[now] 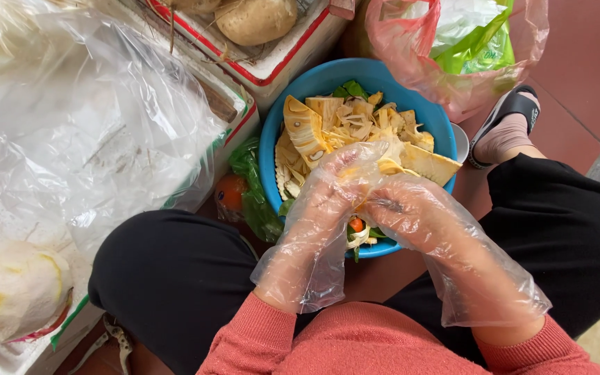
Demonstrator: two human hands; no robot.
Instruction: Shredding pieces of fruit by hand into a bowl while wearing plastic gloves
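**Jackfruit piece, held over blue basin**

Jackfruit piece (383, 167): yellow, gripped between both hands above the basin. Left hand (331, 198) and right hand (411, 212), in clear plastic gloves, curled closed around it, touching each other. Blue basin (272, 139): holds cut yellow fruit chunks and scraps. Clear plastic sheet (105, 125) lies left; pink bag (453, 76) behind.

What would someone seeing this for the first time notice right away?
A bright blue bowl at centre, piled with pale yellow jackfruit pieces, draws the eye first. Just above its near rim, the left hand and right hand, both in loose clear plastic gloves, close together on a yellow piece. A crumpled clear plastic sheet fills the left.
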